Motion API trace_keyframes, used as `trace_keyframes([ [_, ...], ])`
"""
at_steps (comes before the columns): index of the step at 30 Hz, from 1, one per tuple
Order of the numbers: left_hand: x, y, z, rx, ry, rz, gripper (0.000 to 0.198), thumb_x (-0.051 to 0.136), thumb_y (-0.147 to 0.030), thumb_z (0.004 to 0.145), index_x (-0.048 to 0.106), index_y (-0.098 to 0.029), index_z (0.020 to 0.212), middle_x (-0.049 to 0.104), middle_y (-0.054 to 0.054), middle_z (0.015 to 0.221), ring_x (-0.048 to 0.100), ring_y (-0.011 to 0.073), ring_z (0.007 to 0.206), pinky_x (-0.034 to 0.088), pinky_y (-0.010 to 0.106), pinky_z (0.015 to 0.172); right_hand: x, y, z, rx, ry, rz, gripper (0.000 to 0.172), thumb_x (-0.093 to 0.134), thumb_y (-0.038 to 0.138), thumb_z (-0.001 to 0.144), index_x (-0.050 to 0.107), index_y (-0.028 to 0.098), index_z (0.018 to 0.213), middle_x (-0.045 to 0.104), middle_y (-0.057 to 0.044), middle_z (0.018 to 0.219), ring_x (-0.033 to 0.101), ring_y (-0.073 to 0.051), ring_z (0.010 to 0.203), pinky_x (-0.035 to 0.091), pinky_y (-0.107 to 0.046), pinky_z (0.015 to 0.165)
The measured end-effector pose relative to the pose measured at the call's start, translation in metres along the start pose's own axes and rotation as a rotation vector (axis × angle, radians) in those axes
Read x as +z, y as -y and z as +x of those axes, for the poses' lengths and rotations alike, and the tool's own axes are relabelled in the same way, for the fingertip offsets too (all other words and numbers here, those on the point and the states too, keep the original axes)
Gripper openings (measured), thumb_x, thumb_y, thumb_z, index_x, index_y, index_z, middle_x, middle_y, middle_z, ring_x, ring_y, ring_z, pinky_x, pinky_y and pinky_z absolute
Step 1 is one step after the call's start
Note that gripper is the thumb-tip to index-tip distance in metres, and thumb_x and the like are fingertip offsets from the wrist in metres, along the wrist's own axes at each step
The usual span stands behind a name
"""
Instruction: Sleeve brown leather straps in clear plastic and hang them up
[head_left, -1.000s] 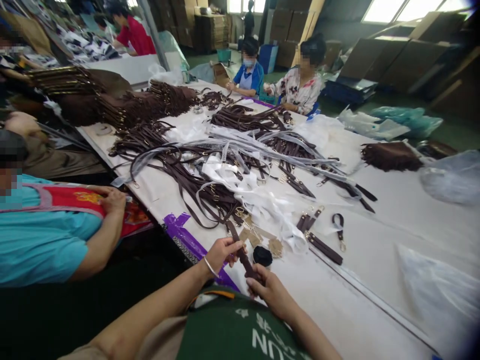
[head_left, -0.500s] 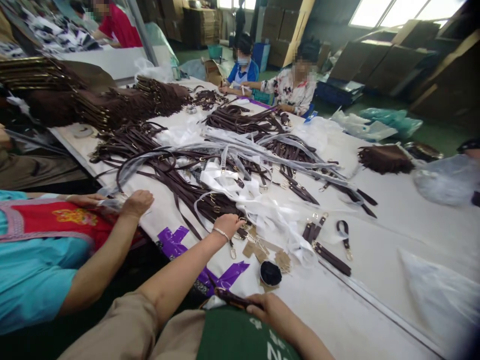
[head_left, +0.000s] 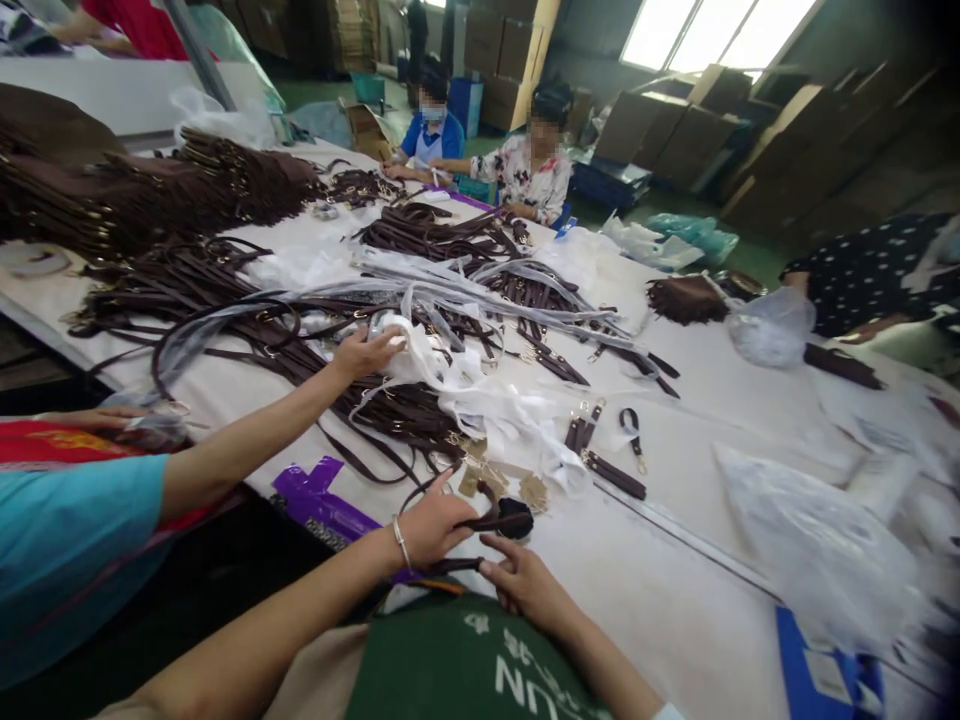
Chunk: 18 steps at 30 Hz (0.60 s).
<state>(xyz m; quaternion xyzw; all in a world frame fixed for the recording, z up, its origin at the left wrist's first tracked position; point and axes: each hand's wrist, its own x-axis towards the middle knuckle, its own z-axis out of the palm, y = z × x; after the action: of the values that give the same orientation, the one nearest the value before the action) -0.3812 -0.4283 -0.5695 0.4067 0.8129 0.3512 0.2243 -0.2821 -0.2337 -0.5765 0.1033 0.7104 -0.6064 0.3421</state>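
My left hand [head_left: 435, 522], with a bracelet on its wrist, grips a dark brown strap [head_left: 491, 500] whose looped part sticks out past the fingers. Close beside it, at the table's near edge, my right hand [head_left: 521, 582] pinches a dark strap end between thumb and fingers. Whether both hold the same strap is hard to see. Just behind the hands are a small round container of black stuff [head_left: 517, 518] and brown paper tags [head_left: 534, 492]. A heap of dark brown straps [head_left: 409, 415] with gold-coloured clasps lies further left.
White ribbon-like strips [head_left: 517, 415] tangle over the straps. A co-worker's hand [head_left: 366, 352] reaches into them from the left. Purple tape [head_left: 319, 500] marks the near edge. Brown fringed pieces [head_left: 247, 180] are stacked at back left; a clear plastic bag [head_left: 810, 530] lies right.
My left hand has drawn back from the strap heap towards me with a strap. My right hand has risen from my lap to meet it. The co-worker's hand reached forward; the view turned right.
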Motion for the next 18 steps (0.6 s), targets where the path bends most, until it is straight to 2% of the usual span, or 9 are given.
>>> trace_keyframes([
  [1, 0.004, -0.009, -0.004, 0.018, 0.014, -0.028, 0.025, 0.045, -0.025, 0.085, 0.061, -0.022, 0.103, 0.065, 0.003, 0.092, 0.056, 0.0190, 0.093, 0.016, 0.042, 0.108, 0.001, 0.002, -0.001, -0.016, -0.002, 0.015, 0.062, 0.057, 0.057, 0.076, 0.050, 0.016, 0.121, 0.050, 0.006, 0.046, 0.040, -0.009, 0.036, 0.029, -0.020, 0.038],
  [3, 0.009, -0.020, -0.011, 0.012, 0.038, -0.102, 0.027, 0.043, -0.025, 0.085, 0.061, -0.021, 0.105, 0.064, 0.005, 0.097, 0.056, 0.0192, 0.094, 0.027, 0.038, 0.103, 0.004, 0.005, -0.005, -0.054, -0.020, 0.071, 0.058, 0.057, 0.056, 0.077, 0.053, 0.015, 0.118, 0.049, 0.007, 0.044, 0.038, -0.008, 0.034, 0.027, -0.019, 0.036],
  [6, 0.004, -0.024, -0.021, -0.018, 0.111, -0.239, 0.028, 0.043, -0.027, 0.086, 0.061, -0.020, 0.106, 0.063, 0.004, 0.100, 0.056, 0.0183, 0.092, 0.040, 0.026, 0.086, 0.008, 0.007, -0.013, -0.110, -0.025, 0.197, 0.064, 0.060, 0.052, 0.077, 0.043, 0.015, 0.127, 0.051, 0.007, 0.044, 0.036, -0.007, 0.032, 0.024, -0.018, 0.035],
  [8, -0.005, -0.021, -0.030, -0.015, 0.178, -0.303, 0.027, 0.045, -0.029, 0.085, 0.062, -0.020, 0.103, 0.064, 0.003, 0.095, 0.056, 0.0172, 0.087, 0.041, 0.022, 0.079, 0.011, 0.008, -0.017, -0.138, -0.001, 0.261, 0.068, 0.063, 0.050, 0.076, 0.038, 0.017, 0.130, 0.052, 0.007, 0.045, 0.037, -0.007, 0.032, 0.024, -0.017, 0.034],
  [10, -0.015, -0.017, -0.040, -0.030, 0.241, -0.350, 0.026, 0.048, -0.031, 0.084, 0.064, -0.019, 0.099, 0.064, 0.001, 0.089, 0.056, 0.0165, 0.083, 0.041, 0.021, 0.076, 0.014, 0.008, -0.021, -0.155, 0.000, 0.318, 0.062, 0.062, 0.050, 0.076, 0.045, 0.016, 0.125, 0.050, 0.007, 0.043, 0.034, -0.006, 0.030, 0.022, -0.017, 0.032],
  [13, -0.024, -0.013, -0.052, -0.123, 0.362, -0.466, 0.030, 0.052, -0.039, 0.081, 0.065, -0.017, 0.096, 0.063, 0.000, 0.082, 0.056, 0.0155, 0.076, 0.042, 0.020, 0.070, 0.019, 0.010, -0.022, -0.173, -0.098, 0.428, 0.048, 0.058, 0.052, 0.078, 0.057, 0.014, 0.107, 0.042, 0.009, 0.035, 0.025, -0.005, 0.026, 0.015, -0.018, 0.029],
  [15, -0.024, -0.016, -0.053, -0.182, 0.434, -0.559, 0.035, 0.053, -0.045, 0.080, 0.065, -0.016, 0.094, 0.063, 0.000, 0.079, 0.054, 0.0141, 0.069, 0.041, 0.019, 0.063, 0.022, 0.012, -0.022, -0.178, -0.133, 0.420, 0.043, 0.059, 0.052, 0.077, 0.060, 0.014, 0.097, 0.041, 0.009, 0.034, 0.024, -0.005, 0.025, 0.014, -0.018, 0.029],
  [18, -0.010, -0.027, -0.046, -0.204, 0.465, -0.654, 0.039, 0.054, -0.051, 0.078, 0.064, -0.017, 0.094, 0.060, 0.001, 0.074, 0.051, 0.0124, 0.062, 0.040, 0.019, 0.058, 0.025, 0.014, -0.020, -0.183, -0.043, 0.281, 0.041, 0.063, 0.051, 0.075, 0.063, 0.014, 0.092, 0.048, 0.006, 0.039, 0.033, -0.006, 0.028, 0.020, -0.019, 0.031],
])
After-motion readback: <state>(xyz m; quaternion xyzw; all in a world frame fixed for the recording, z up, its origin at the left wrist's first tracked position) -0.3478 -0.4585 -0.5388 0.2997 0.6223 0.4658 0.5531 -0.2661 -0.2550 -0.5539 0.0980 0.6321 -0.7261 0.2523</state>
